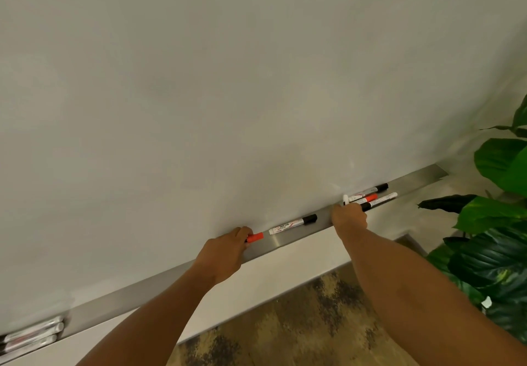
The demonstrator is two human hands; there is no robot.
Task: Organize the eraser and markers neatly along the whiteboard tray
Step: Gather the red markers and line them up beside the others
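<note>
A metal tray (285, 244) runs diagonally from lower left to right of centre beneath the whiteboard (228, 80), with bare stretches between marker groups. The left hand (225, 254) pinches a red-capped marker (254, 237). The right hand (349, 217) is curled at a marker cluster (370, 196); its grip cannot be told. A black-capped marker (293, 224) lies between the hands. More markers (31, 334) lie at lower left. No eraser is identifiable.

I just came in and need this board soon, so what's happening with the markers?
A person is tidying the whiteboard tray. The left hand grips a red-capped marker beside a loose black-capped marker. The right hand reaches into a cluster of markers farther right. Another bundle lies at the far left. No eraser is visible.
</note>
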